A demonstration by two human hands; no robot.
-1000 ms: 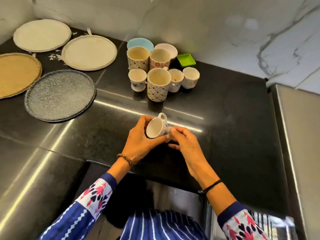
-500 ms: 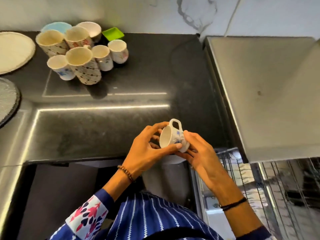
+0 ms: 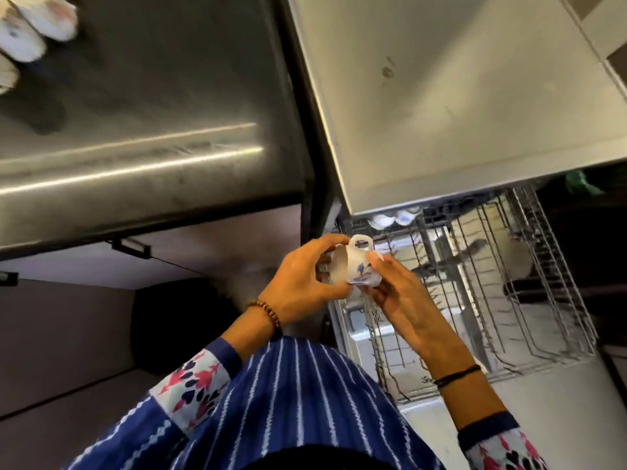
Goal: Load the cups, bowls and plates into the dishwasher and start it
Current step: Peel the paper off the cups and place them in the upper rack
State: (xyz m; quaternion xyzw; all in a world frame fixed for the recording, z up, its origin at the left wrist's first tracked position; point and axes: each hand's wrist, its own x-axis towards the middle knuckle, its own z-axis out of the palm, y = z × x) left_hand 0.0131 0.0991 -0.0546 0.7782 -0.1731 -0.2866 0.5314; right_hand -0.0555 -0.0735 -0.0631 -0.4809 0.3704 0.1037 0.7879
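Cup (image 3: 356,269): one item, white with a blue flower print, held in the air by both hands over the near left corner of the dishwasher rack (image 3: 543,300). It lies on its side, mouth facing left, its single handle uppermost. Left hand (image 3: 298,283): fingers (image 3: 322,244) curled round the rim end, thumb beneath. Right hand (image 3: 403,296): fingers (image 3: 390,266) closed on the base end and underside. The cup touches neither the rack nor the bench (image 3: 152,96). Rack: one wire basket, pulled out below a pale grey flat top (image 3: 458,96); two white pieces of crockery (image 3: 383,220) sit at its far left edge, partly hidden under that top, and their type cannot be told. A larger pale round shape at the far right of the rack is too blurred to identify. Bench: one dark polished surface to the left of the grey top, carrying a group of cups (image 3: 34,25) in the far left corner; at least two show, blurred and cut by the frame, so no full count is possible. Wrists: one beaded bracelet (image 3: 268,312) on the left, one black band (image 3: 458,376) on the right. Sleeves: two, blue with a pink and navy printed cuff.
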